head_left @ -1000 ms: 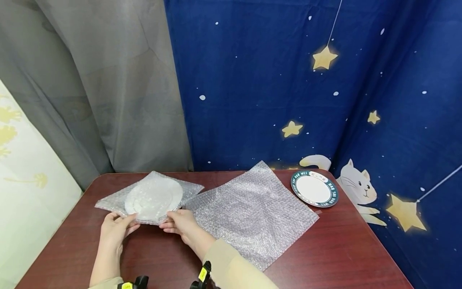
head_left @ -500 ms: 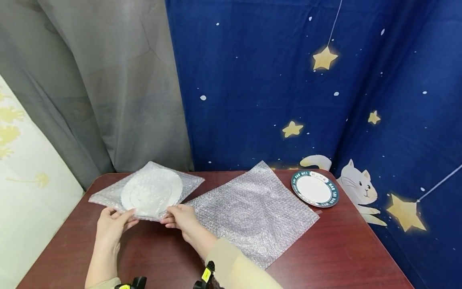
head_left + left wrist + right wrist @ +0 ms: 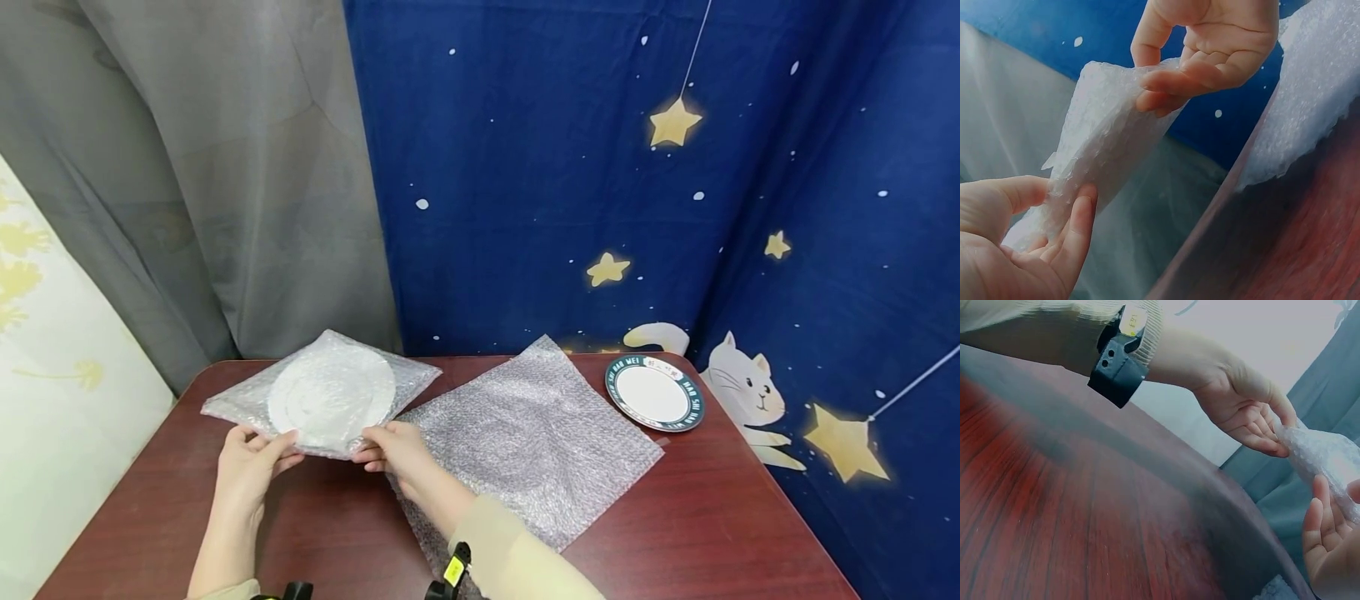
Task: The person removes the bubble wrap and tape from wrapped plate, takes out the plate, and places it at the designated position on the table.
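A white round plate (image 3: pixel 330 392) shows through its bubble wrap bag (image 3: pixel 251 397), whose corners stick out on several sides. My left hand (image 3: pixel 247 458) pinches the near left edge, thumb on top and fingers underneath. The near right edge is pinched the same way by my right hand (image 3: pixel 397 450). Both wrist views show the package raised over the table, its near edge between thumb and fingers of the left hand (image 3: pixel 1029 237) and the right hand (image 3: pixel 1341 540). Just right of it lies a flat sheet of bubble wrap (image 3: pixel 525 442), partly behind my right forearm.
A plate with a dark green lettered rim (image 3: pixel 693 404) sits at the table's back right. The dark red wooden table (image 3: pixel 705 517) ends close to a grey curtain (image 3: pixel 300 250) and a blue star-patterned curtain (image 3: pixel 525 167). A patterned white surface (image 3: pixel 67 433) borders the left.
Both hands have raised the wrapped plate from low over the table and tilted its face more toward me. In the last half second it has shifted right. The flat sheet stays put.
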`<action>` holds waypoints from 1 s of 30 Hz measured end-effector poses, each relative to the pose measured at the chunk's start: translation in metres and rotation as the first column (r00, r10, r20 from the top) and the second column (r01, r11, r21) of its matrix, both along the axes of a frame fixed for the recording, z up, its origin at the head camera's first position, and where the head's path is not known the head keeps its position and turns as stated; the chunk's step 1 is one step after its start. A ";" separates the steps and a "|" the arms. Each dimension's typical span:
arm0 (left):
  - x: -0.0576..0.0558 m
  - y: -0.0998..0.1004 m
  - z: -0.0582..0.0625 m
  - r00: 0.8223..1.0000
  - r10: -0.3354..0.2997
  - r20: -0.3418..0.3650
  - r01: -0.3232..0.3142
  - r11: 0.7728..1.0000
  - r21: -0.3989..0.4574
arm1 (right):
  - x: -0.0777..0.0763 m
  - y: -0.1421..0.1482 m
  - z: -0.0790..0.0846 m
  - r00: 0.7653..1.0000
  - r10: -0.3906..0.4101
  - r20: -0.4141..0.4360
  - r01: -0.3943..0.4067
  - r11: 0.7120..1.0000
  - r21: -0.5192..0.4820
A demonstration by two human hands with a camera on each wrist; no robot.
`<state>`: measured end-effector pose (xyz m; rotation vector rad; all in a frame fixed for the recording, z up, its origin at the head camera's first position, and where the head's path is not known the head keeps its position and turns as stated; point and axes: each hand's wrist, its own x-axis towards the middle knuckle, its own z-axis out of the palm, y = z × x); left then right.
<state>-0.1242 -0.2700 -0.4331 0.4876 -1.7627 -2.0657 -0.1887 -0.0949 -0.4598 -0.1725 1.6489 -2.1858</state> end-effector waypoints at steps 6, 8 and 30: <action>-0.003 0.008 -0.004 1.000 -0.022 -0.017 0.022 0.999 -0.027 | -0.001 0.012 0.000 1.000 0.000 -0.028 0.001 0.999 0.046; -0.004 0.011 -0.007 0.999 -0.029 -0.034 0.027 0.998 -0.048 | -0.002 0.016 -0.002 0.999 0.002 -0.042 0.000 0.998 0.061; -0.017 0.061 -0.024 0.997 -0.070 -0.031 0.068 0.996 -0.054 | -0.007 0.073 -0.018 0.999 -0.010 -0.045 0.015 0.994 0.107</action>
